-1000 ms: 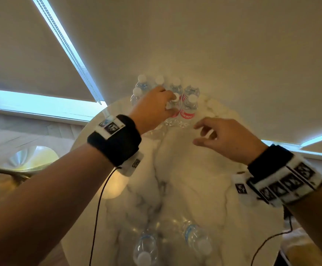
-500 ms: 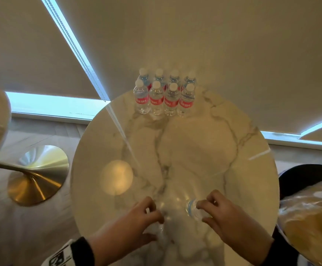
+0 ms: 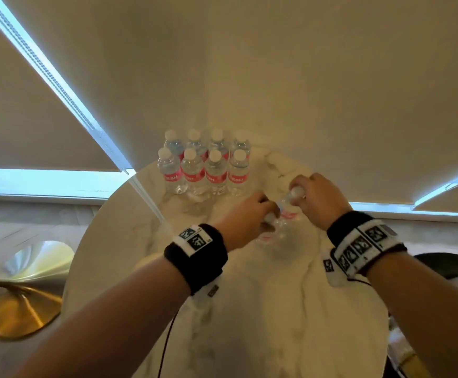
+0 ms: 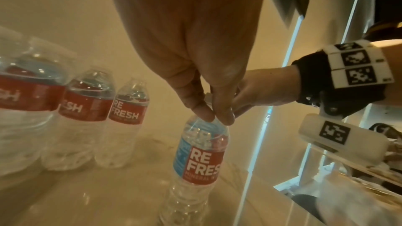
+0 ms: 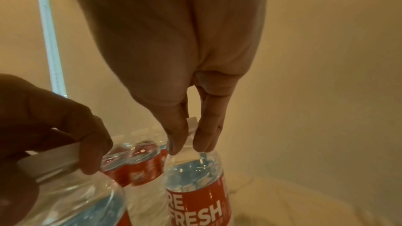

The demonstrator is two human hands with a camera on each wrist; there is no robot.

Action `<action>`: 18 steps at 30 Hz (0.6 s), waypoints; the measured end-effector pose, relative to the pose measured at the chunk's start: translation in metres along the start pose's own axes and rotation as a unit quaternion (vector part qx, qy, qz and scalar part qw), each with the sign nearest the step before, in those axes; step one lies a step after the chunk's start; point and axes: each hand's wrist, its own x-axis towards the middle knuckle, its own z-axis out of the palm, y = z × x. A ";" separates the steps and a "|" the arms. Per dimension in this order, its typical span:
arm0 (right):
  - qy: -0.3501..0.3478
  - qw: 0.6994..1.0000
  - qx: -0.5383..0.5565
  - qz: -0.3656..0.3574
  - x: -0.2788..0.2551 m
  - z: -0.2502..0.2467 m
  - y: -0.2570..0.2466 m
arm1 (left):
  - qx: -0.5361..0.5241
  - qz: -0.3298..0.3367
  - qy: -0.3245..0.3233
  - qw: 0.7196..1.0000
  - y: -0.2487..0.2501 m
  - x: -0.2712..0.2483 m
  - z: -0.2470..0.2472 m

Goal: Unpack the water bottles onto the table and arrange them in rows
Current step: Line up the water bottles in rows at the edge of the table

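Several clear water bottles (image 3: 204, 170) with red labels and white caps stand in two rows at the far edge of the round marble table (image 3: 129, 241). My left hand (image 3: 252, 219) pinches the neck of a water bottle (image 4: 200, 157) just in front of the rows, its fingertips (image 4: 204, 114) curled round the cap. My right hand (image 3: 315, 197) pinches the cap of a second bottle (image 5: 195, 186), a little right of the first. Both held bottles hang upright close above the tabletop. Three standing bottles (image 4: 128, 121) show left of the left hand in the left wrist view.
Roller blinds (image 3: 277, 77) cover the windows behind the table. A gold pedestal base (image 3: 20, 309) sits on the floor at the left. A dark chair edge (image 3: 446, 264) shows at the right. The near half of the tabletop (image 3: 277, 323) is bare marble.
Both hands picked up a bottle each at the near edge of the table half a second ago and have carried them forward towards the two rows.
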 end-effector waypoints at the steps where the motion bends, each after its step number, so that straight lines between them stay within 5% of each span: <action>1: 0.002 1.000 -0.005 0.001 0.023 -0.003 0.000 | 0.010 -0.004 0.001 1.000 -0.002 0.019 -0.007; 9: -0.012 0.999 0.019 -0.043 0.145 -0.025 -0.024 | 0.066 -0.014 0.010 0.998 -0.041 0.104 -0.046; 18: -0.029 0.996 0.062 -0.061 0.155 -0.029 -0.038 | 0.073 -0.033 0.071 0.994 -0.053 0.112 -0.045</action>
